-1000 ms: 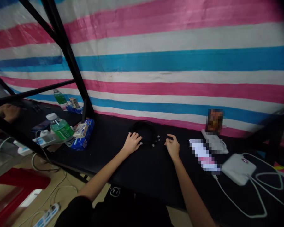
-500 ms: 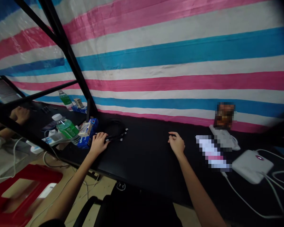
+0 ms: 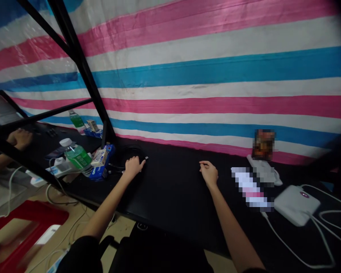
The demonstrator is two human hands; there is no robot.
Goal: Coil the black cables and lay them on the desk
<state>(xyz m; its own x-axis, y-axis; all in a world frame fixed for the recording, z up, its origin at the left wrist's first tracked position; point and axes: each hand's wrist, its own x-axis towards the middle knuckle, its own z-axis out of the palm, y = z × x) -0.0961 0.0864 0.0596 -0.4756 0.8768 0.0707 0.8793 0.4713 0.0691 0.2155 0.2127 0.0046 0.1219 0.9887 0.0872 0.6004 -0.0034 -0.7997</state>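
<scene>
My left hand rests on the black table with its fingers curled over a coiled black cable, whose light-tipped plugs stick out at the fingertips. That coil lies at the foot of a black frame post, close to a blue snack box. My right hand lies loosely curled on the table near the middle, apart from the cable, and I see nothing in it.
A green bottle stands left of the snack box. A white charger block with white cords lies at the right. Black frame bars cross the left. A striped tarp hangs behind. Another person's hand shows at far left.
My left hand has dragged the coiled black cable from the table's middle to the left, beside the snack box. My right hand has stayed where it was.
</scene>
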